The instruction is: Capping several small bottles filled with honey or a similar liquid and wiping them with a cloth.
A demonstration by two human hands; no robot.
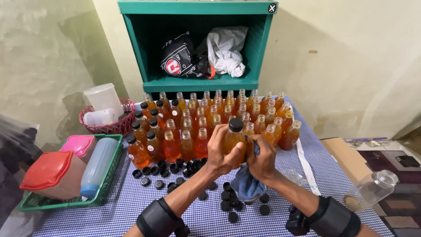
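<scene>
— Black wrist bands lowest in view, then both hands: left hand (222,154) wraps the capped bottle (233,139) of amber liquid, held upright above the table.

— And the right hand (263,161)?

— Closed on a blue cloth (246,183), pressed to the bottle's side, as if wiping.

— Around them?

— Loose black caps (228,198) on the checked tablecloth (131,202), rows of filled bottles (210,116) behind, green shelf (197,8) against the wall.

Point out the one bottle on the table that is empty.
The clear bottle lying on its side at the table's right edge; every other bottle stands upright, filled with amber liquid.
</scene>
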